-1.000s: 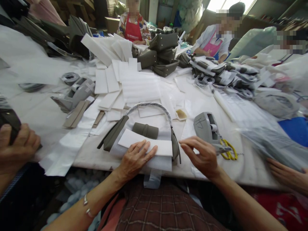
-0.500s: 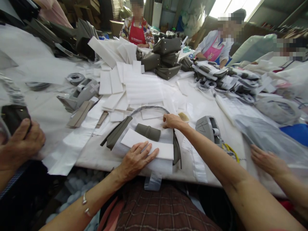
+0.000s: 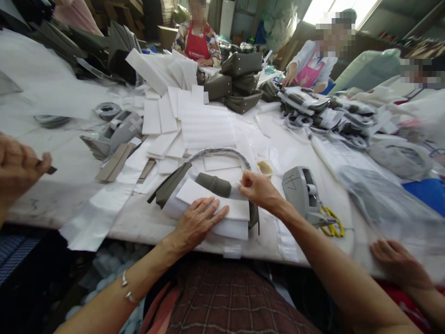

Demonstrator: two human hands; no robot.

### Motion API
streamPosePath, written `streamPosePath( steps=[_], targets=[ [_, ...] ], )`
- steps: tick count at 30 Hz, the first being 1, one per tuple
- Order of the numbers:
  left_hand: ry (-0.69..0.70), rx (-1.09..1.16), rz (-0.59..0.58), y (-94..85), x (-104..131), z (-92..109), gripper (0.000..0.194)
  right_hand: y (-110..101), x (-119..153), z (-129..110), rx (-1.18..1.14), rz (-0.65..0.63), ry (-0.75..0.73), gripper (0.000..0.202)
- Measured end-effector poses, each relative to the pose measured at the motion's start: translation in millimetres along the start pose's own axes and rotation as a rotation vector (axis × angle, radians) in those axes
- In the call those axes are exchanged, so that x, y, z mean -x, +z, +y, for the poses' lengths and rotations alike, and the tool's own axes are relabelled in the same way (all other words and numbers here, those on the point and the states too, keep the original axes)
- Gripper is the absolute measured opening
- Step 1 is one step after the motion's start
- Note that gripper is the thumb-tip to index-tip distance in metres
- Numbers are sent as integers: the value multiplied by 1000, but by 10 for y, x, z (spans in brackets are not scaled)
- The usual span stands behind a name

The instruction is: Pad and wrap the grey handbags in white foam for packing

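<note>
Handbag point(image 3: 174, 188) on the bench point(image 3: 139, 214): the left hand point(image 3: 200, 215) lies flat, fingers slightly apart, over its white foam strip point(image 3: 233, 208). The right hand point(image 3: 257, 188) is bunched beside the handle point(image 3: 222, 151) (whether on anything, I cannot tell). Padding seems the step; the next move calls for a steady strip. A tape dispenser point(image 3: 295, 185) stands near.

A bright window point(image 3: 323, 10) is set high, far beyond the right hand point(image 3: 259, 188); cardboard boxes point(image 3: 116, 13) are stacked far beyond the left hand point(image 3: 197, 220); a pale table point(image 3: 146, 222) is spread beneath both
</note>
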State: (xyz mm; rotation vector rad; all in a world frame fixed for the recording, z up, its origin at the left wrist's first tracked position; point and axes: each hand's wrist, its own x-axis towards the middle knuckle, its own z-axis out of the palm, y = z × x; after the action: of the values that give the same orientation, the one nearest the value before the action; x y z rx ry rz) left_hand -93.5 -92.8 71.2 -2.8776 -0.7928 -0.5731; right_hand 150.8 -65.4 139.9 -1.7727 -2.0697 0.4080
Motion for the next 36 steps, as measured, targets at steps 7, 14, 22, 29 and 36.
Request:
streamPosePath(
  steps=[7, 14, 22, 29, 36],
  targets=[
    [-105, 181, -250, -282, -124, 115, 66, 334, 605, -208, 201, 149, -270, 19],
    [-133, 199, -252, -299, -221, 190, 68, 231, 696, -226, 125, 88, -271, 18],
    [-134, 166, -306, -314, -307, 216, 35, 322, 714, -115, -69, 94, -133, 22],
    [-91, 76, -262, -197, -223, 257, 63, 247, 604, 30, -152, 30, -22, 18],
    [-198, 21, -175, -100, -416, 286, 46, -7, 372, 124, -83, 108, -16, 8]
  ],
)
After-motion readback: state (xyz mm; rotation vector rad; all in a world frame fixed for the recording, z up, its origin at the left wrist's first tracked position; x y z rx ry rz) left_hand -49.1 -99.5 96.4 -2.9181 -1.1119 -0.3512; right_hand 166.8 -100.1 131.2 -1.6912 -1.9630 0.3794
